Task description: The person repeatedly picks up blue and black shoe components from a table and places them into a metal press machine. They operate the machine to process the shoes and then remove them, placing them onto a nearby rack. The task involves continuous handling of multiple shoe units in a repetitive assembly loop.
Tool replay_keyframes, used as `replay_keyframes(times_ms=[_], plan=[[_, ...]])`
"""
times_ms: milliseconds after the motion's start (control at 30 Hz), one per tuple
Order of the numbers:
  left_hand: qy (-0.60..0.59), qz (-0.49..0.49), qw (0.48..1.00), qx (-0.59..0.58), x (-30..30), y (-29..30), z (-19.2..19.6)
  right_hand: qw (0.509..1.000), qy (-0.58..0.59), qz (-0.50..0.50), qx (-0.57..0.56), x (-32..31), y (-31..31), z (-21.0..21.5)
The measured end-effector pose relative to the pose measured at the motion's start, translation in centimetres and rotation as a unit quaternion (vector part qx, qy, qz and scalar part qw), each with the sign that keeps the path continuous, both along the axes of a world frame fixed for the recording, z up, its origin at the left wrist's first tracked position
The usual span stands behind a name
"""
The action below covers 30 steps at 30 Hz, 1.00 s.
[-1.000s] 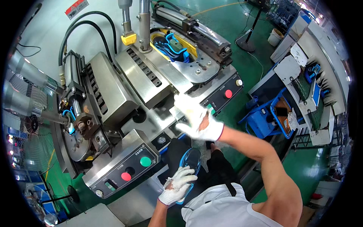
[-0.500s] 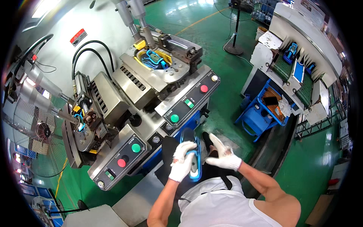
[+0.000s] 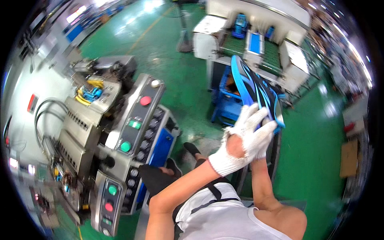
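Note:
A blue and black striped shoe piece [image 3: 255, 85] is raised in front of me, to the right of the machine, over the green floor. My left hand [image 3: 241, 136], in a white knit glove, grips its lower end, fingers wrapped over the edge. Close behind it, my right hand [image 3: 267, 137], also gloved, holds the same end; most of it is hidden by the left glove. Both bare forearms come up from the lower edge and meet at the piece.
A grey metal press machine [image 3: 86, 120] with red and green buttons on its control panel [image 3: 136, 120] stands at my left. A blue crate [image 3: 227, 102] sits under a conveyor with a green belt [image 3: 258, 46] ahead. A cardboard box [image 3: 349, 158] lies far right.
My view has swung right, away from the machine. The shoe piece went from low at my lap to raised high on the right, now in both hands.

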<state>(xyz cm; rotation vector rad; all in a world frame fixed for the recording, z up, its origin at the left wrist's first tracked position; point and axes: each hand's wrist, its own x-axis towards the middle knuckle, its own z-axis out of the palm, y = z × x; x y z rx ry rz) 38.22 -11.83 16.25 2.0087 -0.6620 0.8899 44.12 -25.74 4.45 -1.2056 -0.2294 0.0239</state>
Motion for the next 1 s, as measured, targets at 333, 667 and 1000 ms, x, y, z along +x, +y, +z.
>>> replay_keyframes(times_ms=[333,667,1000], plan=[[0.365,0.132,0.918,0.079,-11.8,8.7,-13.4,0.865,-0.05,-0.401,-0.299,29.3,-7.1,4.5],[0.478,0.318,0.819,-0.025,-23.1,12.3,-17.2,0.74,0.073,-0.272,-0.611,55.2,-17.4,-0.7],[0.511,0.61,0.591,-0.132,-38.2,10.3,-14.5,0.831,-0.271,-0.062,-0.481,23.3,-0.6,-8.9]])
